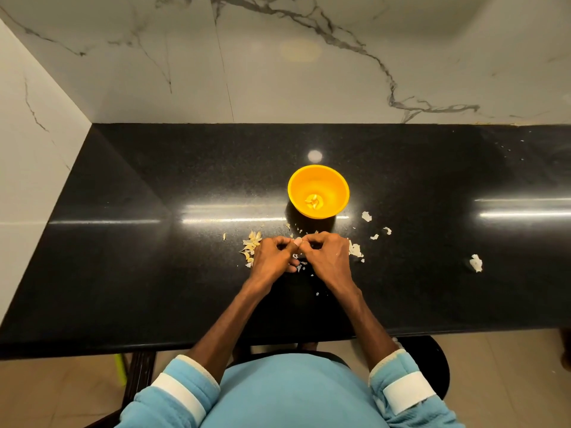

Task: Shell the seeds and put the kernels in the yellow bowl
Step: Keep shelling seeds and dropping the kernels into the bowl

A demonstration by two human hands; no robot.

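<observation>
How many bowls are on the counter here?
1: the yellow bowl stands on the counter just beyond the left hand and right hand, a few kernels in its bottom. No other bowl shows.

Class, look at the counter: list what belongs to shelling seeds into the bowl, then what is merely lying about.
Belongs: left hand and right hand, both pinching a seed; seed pile; yellow bowl; kernels inside it.
Lying about: shell scraps on the counter; green object on the floor below.
</observation>
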